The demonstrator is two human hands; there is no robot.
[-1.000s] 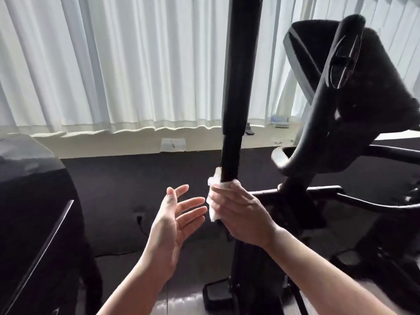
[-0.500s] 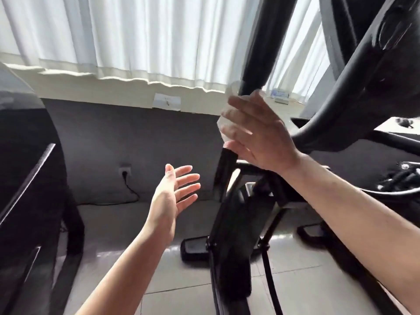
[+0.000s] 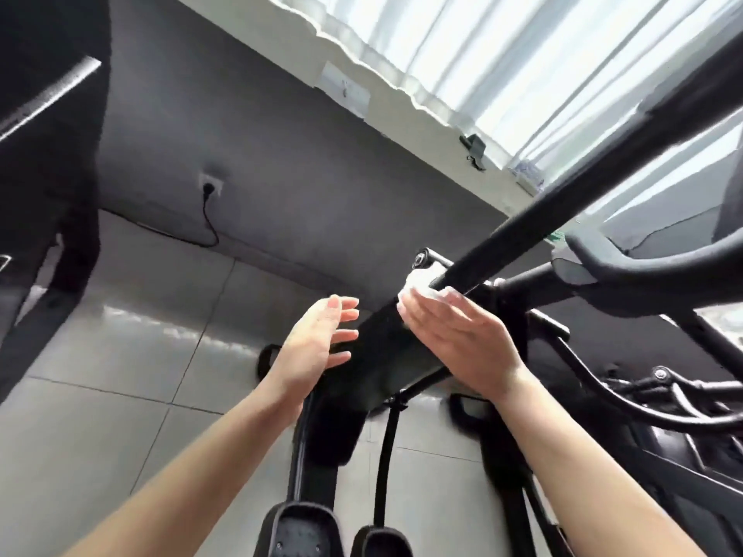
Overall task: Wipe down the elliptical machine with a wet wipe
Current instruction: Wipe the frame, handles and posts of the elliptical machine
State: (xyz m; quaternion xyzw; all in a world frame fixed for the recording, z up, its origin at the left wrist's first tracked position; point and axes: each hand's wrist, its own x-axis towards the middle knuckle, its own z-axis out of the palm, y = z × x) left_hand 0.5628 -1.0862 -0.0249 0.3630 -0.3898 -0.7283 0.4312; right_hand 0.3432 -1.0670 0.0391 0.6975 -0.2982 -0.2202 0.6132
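Note:
The black elliptical machine [image 3: 382, 367] fills the middle and right of the head view. Its long arm bar [image 3: 563, 195] slants up to the upper right. My right hand [image 3: 462, 339] lies with straight fingers along the lower end of that bar and presses a white wet wipe [image 3: 416, 285] against it; the wipe bunches out past my fingertips. The thumb is hidden. My left hand [image 3: 317, 347] hovers just left of the machine's housing, with spread fingers and nothing in it. The pedals [image 3: 301, 528] show at the bottom edge.
Another black machine [image 3: 48, 154] stands at the far left. A wall socket with a cable [image 3: 211, 186] sits on the grey wall. White curtains [image 3: 522, 54] hang over a sill with small items [image 3: 474, 144]. A curved handlebar [image 3: 643, 271] juts in at the right. Grey floor tiles [image 3: 120, 335] lie below.
The view has tilted and dropped towards the floor. My right hand has slid the wipe down the bar to its lower end. My left hand stays open beside the machine.

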